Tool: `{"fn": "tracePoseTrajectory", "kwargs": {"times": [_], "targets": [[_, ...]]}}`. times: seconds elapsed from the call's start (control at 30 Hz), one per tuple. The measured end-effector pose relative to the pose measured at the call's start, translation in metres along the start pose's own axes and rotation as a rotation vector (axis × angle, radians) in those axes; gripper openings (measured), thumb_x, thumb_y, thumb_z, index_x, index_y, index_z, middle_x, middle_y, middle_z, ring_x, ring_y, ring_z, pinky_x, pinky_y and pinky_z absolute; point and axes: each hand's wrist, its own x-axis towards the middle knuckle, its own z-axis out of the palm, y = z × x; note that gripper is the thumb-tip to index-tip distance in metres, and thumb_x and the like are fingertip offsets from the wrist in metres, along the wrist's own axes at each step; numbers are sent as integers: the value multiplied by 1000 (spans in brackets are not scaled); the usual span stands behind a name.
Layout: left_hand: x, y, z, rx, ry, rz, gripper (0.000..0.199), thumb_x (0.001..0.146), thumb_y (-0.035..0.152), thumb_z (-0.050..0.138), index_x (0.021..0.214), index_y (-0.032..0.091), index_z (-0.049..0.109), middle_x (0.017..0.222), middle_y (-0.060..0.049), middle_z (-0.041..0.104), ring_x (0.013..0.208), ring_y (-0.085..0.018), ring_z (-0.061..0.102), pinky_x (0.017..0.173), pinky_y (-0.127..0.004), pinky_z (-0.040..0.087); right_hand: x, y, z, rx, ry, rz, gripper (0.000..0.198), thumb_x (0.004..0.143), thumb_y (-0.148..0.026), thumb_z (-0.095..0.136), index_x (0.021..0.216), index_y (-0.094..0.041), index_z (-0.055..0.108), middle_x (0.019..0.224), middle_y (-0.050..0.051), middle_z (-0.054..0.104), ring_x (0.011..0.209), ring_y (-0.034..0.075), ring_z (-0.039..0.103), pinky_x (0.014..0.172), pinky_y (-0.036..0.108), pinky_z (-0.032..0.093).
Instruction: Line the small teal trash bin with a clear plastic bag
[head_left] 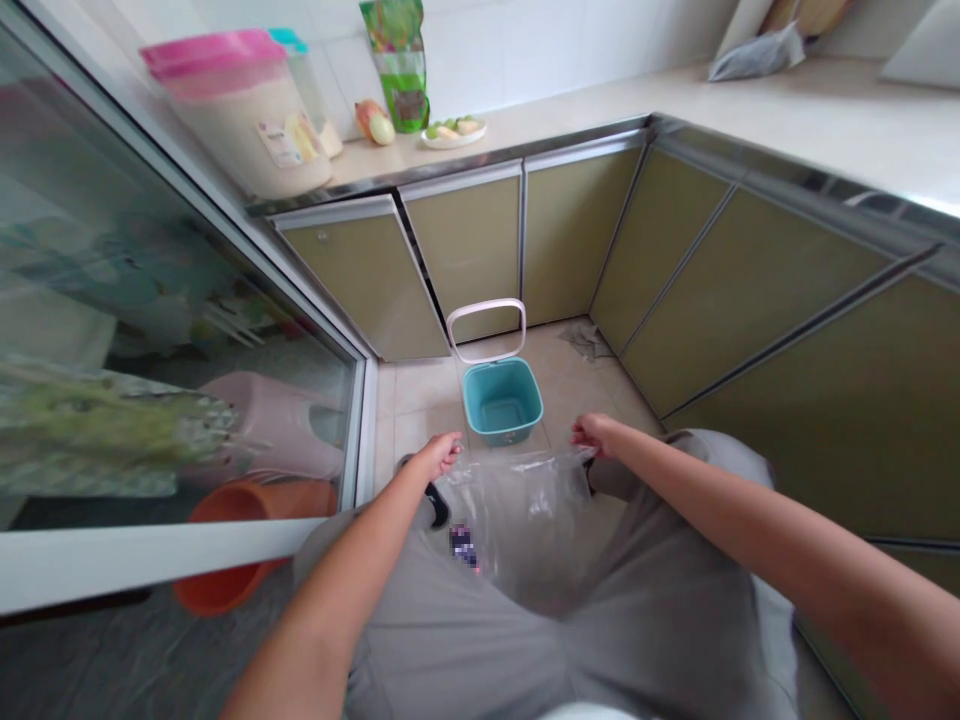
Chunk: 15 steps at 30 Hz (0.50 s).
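A clear plastic bag (525,505) is stretched out between my two hands, low in front of my knees. My left hand (441,455) is closed on one upper corner of it. The opposite corner is pinched in my right hand (592,434). Just beyond the bag, on the floor, stands a teal bin (501,400) with nothing visible inside. Its pale pink rim frame (487,330) is tilted up at the back. Through the bag I can see the floor and a small dark patterned item (463,546), too blurred to name.
Olive cabinets (465,250) run behind and along the right, one door slightly ajar. A grey cloth (586,340) lies in the floor corner. On the counter stand a pink-lidded container (247,120), a green pouch (401,70) and a plate (452,140). A glass door (187,250) borders the left.
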Motion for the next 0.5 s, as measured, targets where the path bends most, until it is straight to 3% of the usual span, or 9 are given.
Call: {"fn": "tracePoseTrajectory", "kwargs": {"times": [0.1, 0.3, 0.5], "targets": [[27, -2, 0, 21, 16, 5, 22, 85, 37, 67, 86, 19, 55, 61, 5, 49, 39, -5, 23, 42, -20, 10, 32, -7, -2, -120, 107, 126, 12, 87, -26, 58, 77, -19, 59, 57, 4, 61, 44, 15, 49, 48, 29, 38], [62, -3, -3, -5, 37, 33, 17, 80, 30, 67, 89, 18, 60, 60, 6, 50, 39, -6, 28, 41, -20, 14, 79, -2, -7, -228, 201, 46, 16, 81, -29, 65, 69, -20, 62, 46, 0, 44, 43, 15, 42, 47, 30, 34], [80, 2, -6, -63, 76, 104, 13, 78, 28, 64, 83, 17, 60, 58, 5, 49, 44, -7, 39, 44, -20, 26, 96, 0, -8, -280, 269, -55, 13, 79, -25, 69, 69, -18, 66, 51, 3, 50, 57, 22, 57, 56, 32, 42]]}}
